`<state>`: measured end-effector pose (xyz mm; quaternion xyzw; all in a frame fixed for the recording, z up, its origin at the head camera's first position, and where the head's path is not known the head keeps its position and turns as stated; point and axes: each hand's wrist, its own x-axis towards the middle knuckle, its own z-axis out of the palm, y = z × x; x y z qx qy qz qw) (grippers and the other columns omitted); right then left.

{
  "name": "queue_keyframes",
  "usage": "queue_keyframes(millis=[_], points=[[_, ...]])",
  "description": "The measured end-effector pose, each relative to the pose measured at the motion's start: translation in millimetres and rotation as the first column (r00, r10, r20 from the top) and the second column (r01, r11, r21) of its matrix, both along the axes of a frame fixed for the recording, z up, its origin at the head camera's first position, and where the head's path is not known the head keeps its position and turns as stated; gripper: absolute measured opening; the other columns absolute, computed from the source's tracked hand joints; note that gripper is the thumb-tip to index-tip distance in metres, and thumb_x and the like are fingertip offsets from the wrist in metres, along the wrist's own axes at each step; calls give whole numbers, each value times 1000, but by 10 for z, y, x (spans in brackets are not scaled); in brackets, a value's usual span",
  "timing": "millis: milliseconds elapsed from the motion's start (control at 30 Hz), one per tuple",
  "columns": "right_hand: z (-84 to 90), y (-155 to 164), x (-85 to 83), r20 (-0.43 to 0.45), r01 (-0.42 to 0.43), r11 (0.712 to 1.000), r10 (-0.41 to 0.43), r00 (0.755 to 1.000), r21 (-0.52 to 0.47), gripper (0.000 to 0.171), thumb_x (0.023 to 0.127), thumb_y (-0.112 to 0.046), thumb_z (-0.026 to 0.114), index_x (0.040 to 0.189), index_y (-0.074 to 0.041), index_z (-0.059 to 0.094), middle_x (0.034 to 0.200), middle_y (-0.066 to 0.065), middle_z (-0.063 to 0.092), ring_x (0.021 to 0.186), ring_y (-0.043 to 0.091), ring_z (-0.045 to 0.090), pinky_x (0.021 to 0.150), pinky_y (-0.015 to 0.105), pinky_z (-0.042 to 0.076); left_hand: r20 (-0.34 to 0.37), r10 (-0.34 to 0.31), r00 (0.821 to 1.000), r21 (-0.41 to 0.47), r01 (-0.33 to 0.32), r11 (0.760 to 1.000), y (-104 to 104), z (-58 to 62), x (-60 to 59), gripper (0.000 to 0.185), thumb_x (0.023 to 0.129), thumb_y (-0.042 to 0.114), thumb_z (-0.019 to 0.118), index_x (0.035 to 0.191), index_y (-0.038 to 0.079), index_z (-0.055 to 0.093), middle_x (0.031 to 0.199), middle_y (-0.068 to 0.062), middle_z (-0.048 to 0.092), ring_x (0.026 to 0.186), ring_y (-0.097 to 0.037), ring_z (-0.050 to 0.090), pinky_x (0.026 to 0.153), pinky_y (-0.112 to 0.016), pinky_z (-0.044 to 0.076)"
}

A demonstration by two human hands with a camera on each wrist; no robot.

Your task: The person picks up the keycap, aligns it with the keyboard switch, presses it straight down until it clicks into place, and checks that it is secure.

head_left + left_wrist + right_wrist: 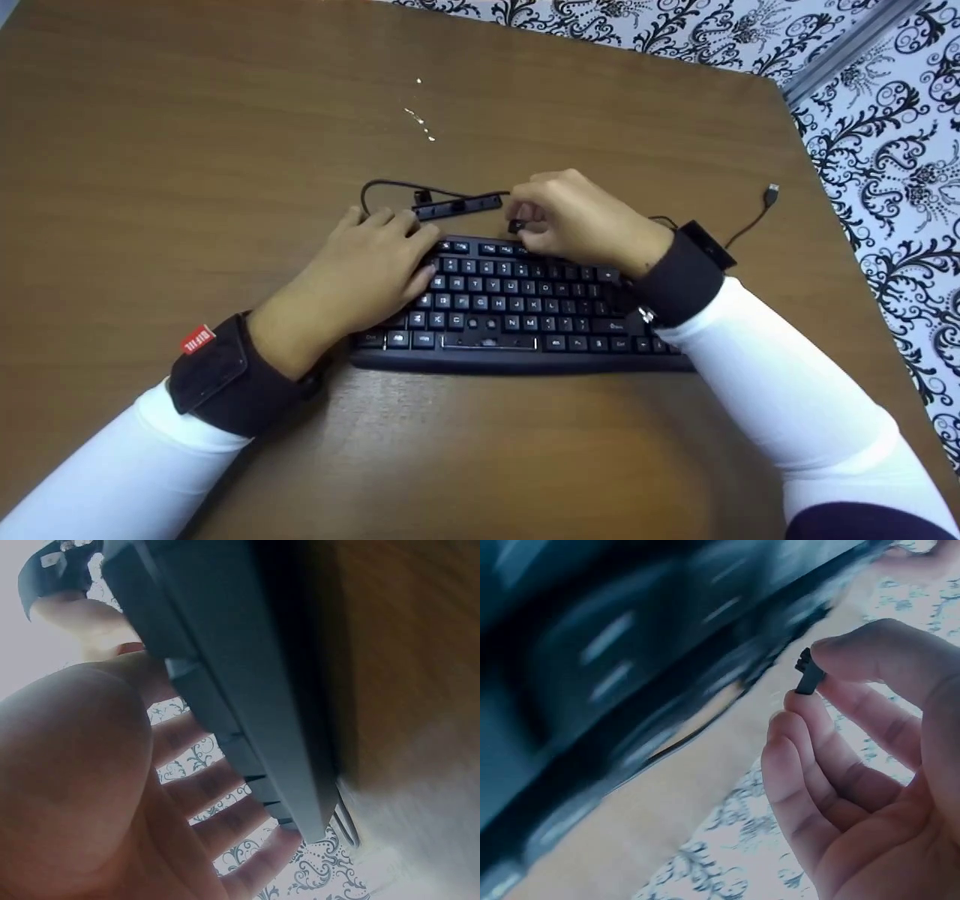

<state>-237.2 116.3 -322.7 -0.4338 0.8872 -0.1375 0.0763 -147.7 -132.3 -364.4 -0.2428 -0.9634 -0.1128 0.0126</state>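
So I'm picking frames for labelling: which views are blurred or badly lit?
Head view: sharp, evenly lit, edges bowed by the wide lens. Left wrist view: the left hand looms soft and close, background washed out. Right wrist view: the keyboard is smeared, while the small black piece pinched by the right hand stays clear.

A brown wooden tabletop (pixel 187 150) carries pale crumbs (pixel 420 120) near its far edge; black-and-white patterned wallpaper (pixel 885 112) lies beyond its far right corner.

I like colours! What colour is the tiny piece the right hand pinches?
Black; the tiny piece shows best in the right wrist view.
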Motion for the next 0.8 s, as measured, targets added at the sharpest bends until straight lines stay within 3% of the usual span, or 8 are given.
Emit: queue_keyframes(millis=[233,500,800], points=[[25,-134,289,-12,-89,995,89,996,-54,19,82,-2,70,100,-1,72,91,11,70,80,22,66,73,30,58,1,-2,1000,-9,2,1000,-6,-6,-9,44,100,37,55,135,10,56,132,-19,60,123,-41,57,106,-66,39],[1,-212,565,-63,-150,989,149,987,-11,20,83,-6,72,102,-6,73,97,9,70,83,21,65,76,30,58,13,-6,1000,-10,6,1000,-6,-5,-26,44,100,37,54,135,10,56,132,-18,60,124,-41,56,107,-66,38],[-105,-227,772,-50,-188,982,188,981,2,18,85,-8,72,103,-8,74,99,7,69,91,21,67,83,33,58,-1,-7,1000,-11,7,1000,-7,-10,-19,43,100,37,55,134,10,56,131,-19,60,123,-41,57,106,-66,39]])
